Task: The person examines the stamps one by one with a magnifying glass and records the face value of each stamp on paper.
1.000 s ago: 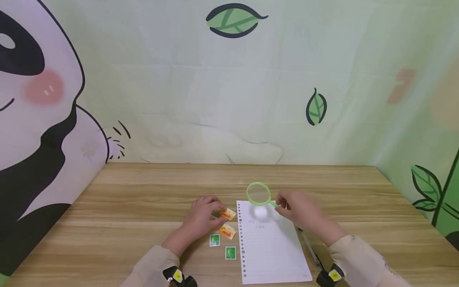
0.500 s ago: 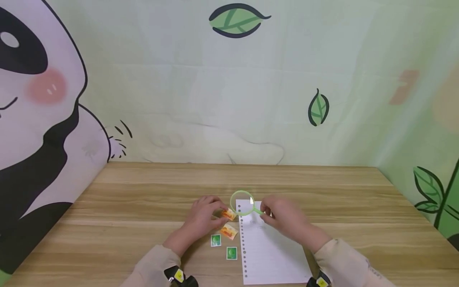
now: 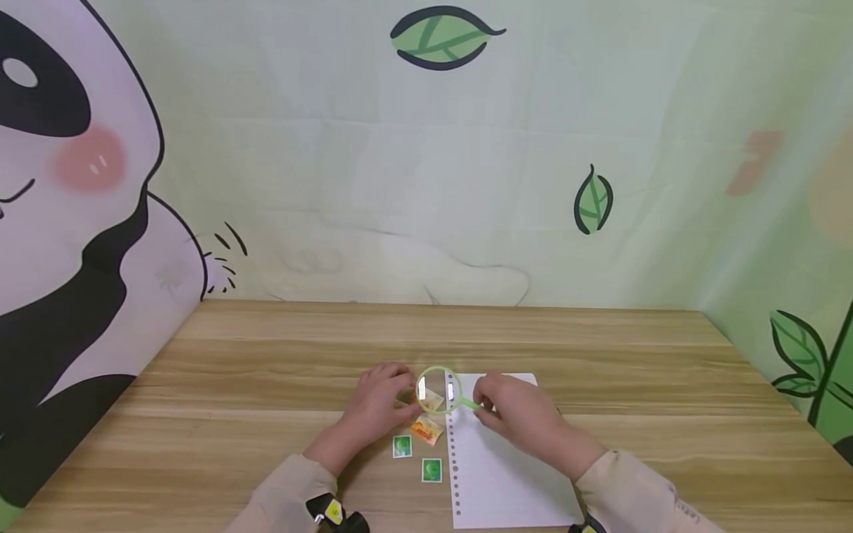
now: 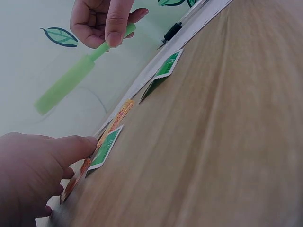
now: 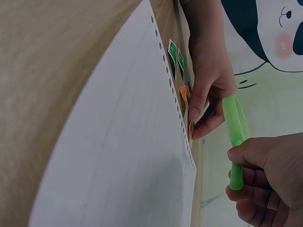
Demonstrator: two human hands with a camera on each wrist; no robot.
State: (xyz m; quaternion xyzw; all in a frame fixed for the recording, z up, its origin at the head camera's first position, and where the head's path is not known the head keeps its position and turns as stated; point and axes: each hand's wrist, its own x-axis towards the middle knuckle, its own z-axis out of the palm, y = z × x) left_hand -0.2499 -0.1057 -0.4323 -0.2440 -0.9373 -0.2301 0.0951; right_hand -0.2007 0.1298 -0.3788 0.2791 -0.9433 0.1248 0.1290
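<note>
In the head view my right hand [image 3: 523,420] pinches the handle of a light-green magnifying glass [image 3: 461,400], its lens raised above the table. Through the lens shows the upper orange stamp [image 3: 432,400]. My left hand [image 3: 376,406] holds that stamp at its left side between thumb and fingers; the fingertips are partly hidden. A second orange stamp [image 3: 426,430] lies just below it. Two green stamps, one left [image 3: 402,446] and one lower [image 3: 432,470], lie nearer me. The right wrist view shows the magnifying glass [image 5: 235,123] held by thumb and curled fingers.
A sheet of lined, punched paper [image 3: 509,474] lies right of the stamps, under my right hand. A pen [image 4: 173,30] lies along its far side in the left wrist view. The wooden table [image 3: 233,414] meets a printed wall cloth [image 3: 320,185] at the back.
My right hand has brought the magnifying glass left and nearer, from above the paper's top edge to over the upper orange stamp. My left hand has stayed by that stamp.
</note>
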